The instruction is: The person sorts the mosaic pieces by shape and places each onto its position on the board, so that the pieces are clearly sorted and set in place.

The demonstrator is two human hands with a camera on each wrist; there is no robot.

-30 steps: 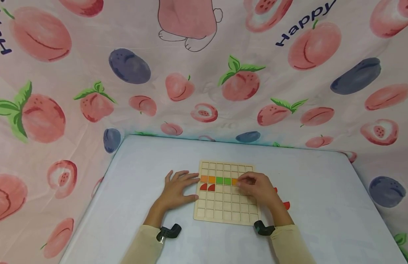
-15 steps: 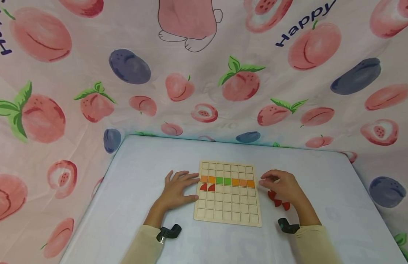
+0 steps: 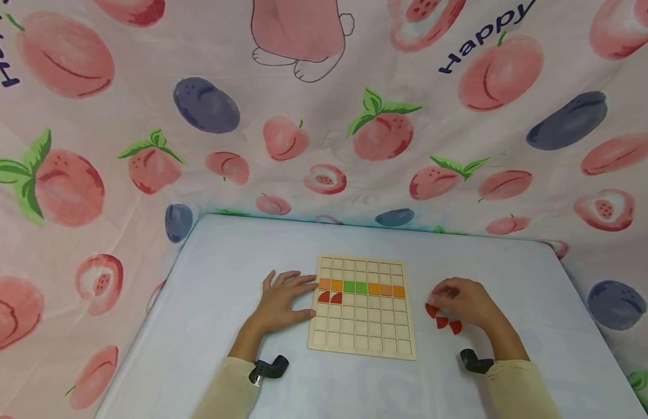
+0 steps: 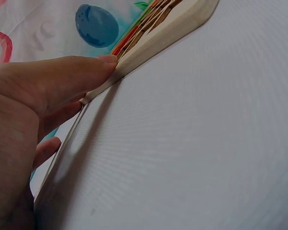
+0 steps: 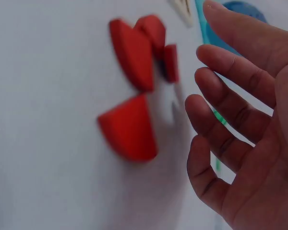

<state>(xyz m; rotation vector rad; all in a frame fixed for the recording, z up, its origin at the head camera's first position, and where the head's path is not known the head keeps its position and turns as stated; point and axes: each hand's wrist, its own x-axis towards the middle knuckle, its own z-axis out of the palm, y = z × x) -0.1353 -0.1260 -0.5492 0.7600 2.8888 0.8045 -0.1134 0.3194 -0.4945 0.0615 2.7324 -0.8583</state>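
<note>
The loose red pieces (image 5: pixel 128 129) lie clustered on the bench (image 3: pixel 250 250), just right of the wooden board (image 3: pixel 363 329). The right hand (image 3: pixel 464 302) hovers close by them, its grip released, fingers relaxed and holding nothing. Lifting one cleanly probably calls for pinching a single piece by opposite edges, without nudging its close neighbours. The left hand (image 3: pixel 283 301) touches the board's left edge, fingers spread and grip unclenched; light pressure there should steady it.
</note>
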